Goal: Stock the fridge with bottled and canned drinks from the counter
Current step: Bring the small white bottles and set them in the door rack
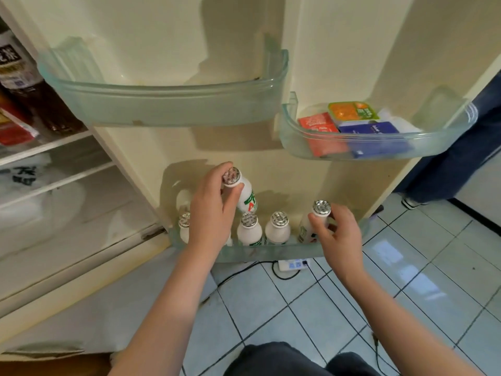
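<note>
**Two bottles held over bottom door rack; left one tilted, not yet seated**

Nearest the camera, dark-clad knees are seen above a tiled floor, with both forearms reaching forward to the bottom door rack of the open fridge door.

Left to right: the left hand is curled about the neck of a white foil-capped bottle, pinched just below the cap. That bottle is raised above the rack and tilted, its long axis leaning cap-left, base down-right, toward the back of the rack. A standing bottle is partly hidden behind this hand. Two more upright bottles stand side by side in the rack's middle. The right hand pinches the neck of another bottle, roughly upright, at the rack's right end; whether its base rests on the rack cannot be told.

Judgement: the left bottle must be brought upright and lowered into the space behind the front row, directly below the left hand. The right hand appears close to release.
</note>
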`<state>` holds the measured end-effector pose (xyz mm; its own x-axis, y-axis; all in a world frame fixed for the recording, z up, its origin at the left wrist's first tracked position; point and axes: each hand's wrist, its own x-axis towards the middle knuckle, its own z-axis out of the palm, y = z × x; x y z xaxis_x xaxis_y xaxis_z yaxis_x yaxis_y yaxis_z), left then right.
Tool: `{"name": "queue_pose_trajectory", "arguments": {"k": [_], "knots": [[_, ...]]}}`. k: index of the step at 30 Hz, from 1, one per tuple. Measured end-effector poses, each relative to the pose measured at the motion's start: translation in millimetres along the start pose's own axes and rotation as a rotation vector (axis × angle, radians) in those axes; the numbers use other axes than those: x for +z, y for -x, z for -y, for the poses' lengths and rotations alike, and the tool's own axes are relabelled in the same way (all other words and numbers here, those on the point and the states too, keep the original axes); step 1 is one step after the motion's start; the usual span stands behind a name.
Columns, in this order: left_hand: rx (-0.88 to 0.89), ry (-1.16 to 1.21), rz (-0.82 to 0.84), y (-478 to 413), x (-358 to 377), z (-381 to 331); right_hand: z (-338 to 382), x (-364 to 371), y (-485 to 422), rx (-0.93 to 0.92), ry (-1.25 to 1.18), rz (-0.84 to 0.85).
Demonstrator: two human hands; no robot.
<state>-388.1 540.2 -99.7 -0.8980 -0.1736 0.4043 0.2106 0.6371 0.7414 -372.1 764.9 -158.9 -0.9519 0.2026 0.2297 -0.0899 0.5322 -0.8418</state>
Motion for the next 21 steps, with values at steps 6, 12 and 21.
{"name": "queue_pose_trajectory", "arguments": {"k": [6, 12, 21], "knots": [[-0.017, -0.206, 0.198, 4, 18, 21, -16, 0, 4, 0.013, -0.02, 0.125], [0.055, -0.5, 0.276, -3, 17, 29, -20, 0, 3, -0.02, 0.022, 0.182], [-0.067, -0.292, 0.391, -4, 5, 39, -14, -1, 10, -0.053, 0.18, 0.138]]}}
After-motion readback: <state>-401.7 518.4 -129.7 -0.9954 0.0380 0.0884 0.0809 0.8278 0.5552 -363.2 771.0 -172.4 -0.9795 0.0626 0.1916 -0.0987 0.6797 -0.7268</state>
